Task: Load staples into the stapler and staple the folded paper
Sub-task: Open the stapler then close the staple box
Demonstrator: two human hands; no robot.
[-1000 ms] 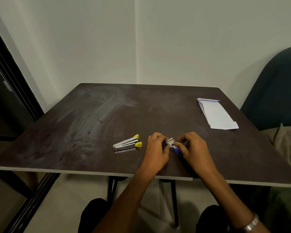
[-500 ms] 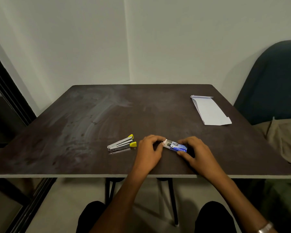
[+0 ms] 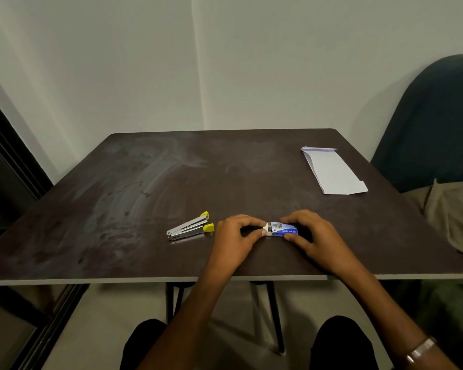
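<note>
Counter (image 3: 150, 182) of dark wood carries a job barely begun: folded paper (image 3: 333, 172) lies unstapled, well beyond the right grip (image 3: 312, 237) toward the far right corner. Stapler (image 3: 190, 227), silver with yellow ends, rests just left of the left grip (image 3: 234, 240), apart from it and not yet loaded, by the look of it. Both grips pinch the small blue staple box (image 3: 282, 230) between them, left thumb and forefinger at its pale open end, right fingers along its side. Whether a staple strip has come free is too small to tell.
</note>
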